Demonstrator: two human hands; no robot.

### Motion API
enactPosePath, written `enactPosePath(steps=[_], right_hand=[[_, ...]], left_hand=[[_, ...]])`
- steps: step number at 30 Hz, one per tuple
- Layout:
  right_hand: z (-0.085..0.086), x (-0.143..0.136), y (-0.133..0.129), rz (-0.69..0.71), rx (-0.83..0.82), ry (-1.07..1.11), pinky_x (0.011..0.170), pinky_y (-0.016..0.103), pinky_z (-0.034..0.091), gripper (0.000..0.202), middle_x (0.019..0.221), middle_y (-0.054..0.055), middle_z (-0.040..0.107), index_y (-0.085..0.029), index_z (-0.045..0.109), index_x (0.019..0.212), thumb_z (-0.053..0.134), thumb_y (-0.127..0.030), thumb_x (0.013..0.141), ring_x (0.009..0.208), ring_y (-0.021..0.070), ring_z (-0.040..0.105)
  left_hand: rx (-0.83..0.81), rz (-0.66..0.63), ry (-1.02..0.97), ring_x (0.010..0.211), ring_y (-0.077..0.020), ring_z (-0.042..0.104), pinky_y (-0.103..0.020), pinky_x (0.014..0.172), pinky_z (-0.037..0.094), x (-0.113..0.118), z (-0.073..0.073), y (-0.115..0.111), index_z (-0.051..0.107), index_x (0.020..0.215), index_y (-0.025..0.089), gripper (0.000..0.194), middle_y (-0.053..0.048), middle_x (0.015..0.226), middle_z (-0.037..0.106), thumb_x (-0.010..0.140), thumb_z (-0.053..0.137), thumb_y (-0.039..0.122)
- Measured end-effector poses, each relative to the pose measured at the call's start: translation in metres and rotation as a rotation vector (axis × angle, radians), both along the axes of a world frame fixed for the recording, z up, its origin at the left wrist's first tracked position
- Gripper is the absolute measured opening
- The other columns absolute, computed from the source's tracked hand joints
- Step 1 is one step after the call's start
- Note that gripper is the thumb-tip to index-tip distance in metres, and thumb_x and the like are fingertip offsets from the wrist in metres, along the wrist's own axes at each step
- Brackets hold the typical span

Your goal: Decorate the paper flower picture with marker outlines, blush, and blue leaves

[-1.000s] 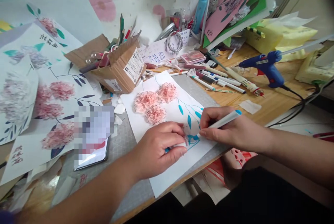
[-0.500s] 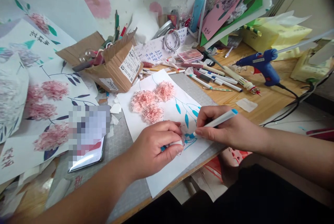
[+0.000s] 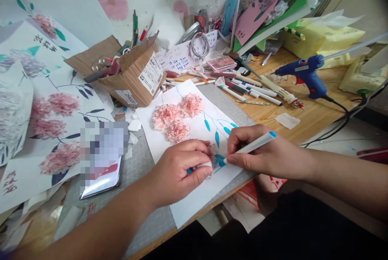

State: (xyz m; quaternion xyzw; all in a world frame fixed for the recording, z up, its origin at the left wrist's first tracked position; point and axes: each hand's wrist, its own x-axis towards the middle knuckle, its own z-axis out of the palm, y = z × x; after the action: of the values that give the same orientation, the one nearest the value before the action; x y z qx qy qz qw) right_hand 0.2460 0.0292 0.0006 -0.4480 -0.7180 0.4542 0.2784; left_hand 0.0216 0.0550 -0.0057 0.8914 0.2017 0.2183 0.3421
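My right hand [image 3: 254, 149] is closed round a white marker [image 3: 256, 143] with a blue end. The marker's tip meets a blue leaf [image 3: 220, 160] on a sheet of white paper [image 3: 188, 207]. Three pink ruffled paper flowers [image 3: 177, 130] sit on this sheet, with blue stems and leaves drawn beside them. My left hand [image 3: 184, 171] rests on the paper, its fingers curled over a small white piece [image 3: 205, 164] that looks like a marker cap. Blue shows beneath the fingers, and part of a flower lies partly hidden beside them.
A cardboard box [image 3: 130, 82] of pens stands behind the sheet. A phone [image 3: 104, 163] and finished flower pictures [image 3: 18, 187] lie left. Loose markers [image 3: 248, 90], a blue glue gun [image 3: 306, 75] with its cord, and yellow tissue packs [image 3: 321, 45] are right. The table edge is near.
My right hand has shifted slightly with the marker, and more blue fills the leaf at its tip. My left hand has stayed nearly still.
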Motion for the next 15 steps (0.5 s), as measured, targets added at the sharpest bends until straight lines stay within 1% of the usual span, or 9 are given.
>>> enactPosePath(steps=[2,6,11,15], right_hand=[[-0.0005,0.0,-0.0006,0.024,-0.01,0.001,0.048,0.017,0.038,0.012,0.06,-0.004,0.055,-0.015,0.057,0.07,0.064,-0.022,0.076,0.053,0.0063,0.047],[-0.001,0.0001,-0.0018,0.005,-0.007,-0.003,0.048,0.017,0.037,0.012,0.06,-0.003,0.054,-0.015,0.057,0.07,0.064,-0.022,0.076,0.053,0.0063,0.047],[0.0,-0.0004,-0.0018,0.033,-0.019,-0.001,0.047,0.017,0.037,0.012,0.059,-0.003,0.054,-0.014,0.057,0.07,0.064,-0.022,0.076,0.052,0.0063,0.046],[0.0006,0.0003,-0.0027,0.007,-0.013,-0.006,0.047,0.017,0.037,0.011,0.06,-0.003,0.055,-0.014,0.057,0.07,0.063,-0.022,0.076,0.052,0.0067,0.047]], left_hand=[[-0.004,-0.002,0.001,0.092,-0.0163,0.058,-0.033,0.101,0.04,0.0003,-0.0004,-0.0001,0.067,0.08,0.007,0.021,-0.009,0.088,0.058,0.089,0.05,0.014],[-0.006,-0.006,0.0,0.089,-0.0156,0.057,-0.033,0.101,0.04,0.0005,-0.0013,-0.0002,0.067,0.078,0.007,0.021,-0.009,0.087,0.058,0.089,0.05,0.014],[-0.006,-0.001,-0.001,0.09,-0.0155,0.058,-0.034,0.101,0.041,0.0003,-0.0017,-0.0002,0.066,0.079,0.009,0.02,-0.007,0.087,0.058,0.089,0.05,0.014],[-0.013,-0.001,0.0,0.089,-0.0152,0.057,-0.035,0.101,0.041,0.0004,-0.0023,-0.0008,0.066,0.079,0.01,0.02,-0.007,0.087,0.058,0.089,0.05,0.015]])
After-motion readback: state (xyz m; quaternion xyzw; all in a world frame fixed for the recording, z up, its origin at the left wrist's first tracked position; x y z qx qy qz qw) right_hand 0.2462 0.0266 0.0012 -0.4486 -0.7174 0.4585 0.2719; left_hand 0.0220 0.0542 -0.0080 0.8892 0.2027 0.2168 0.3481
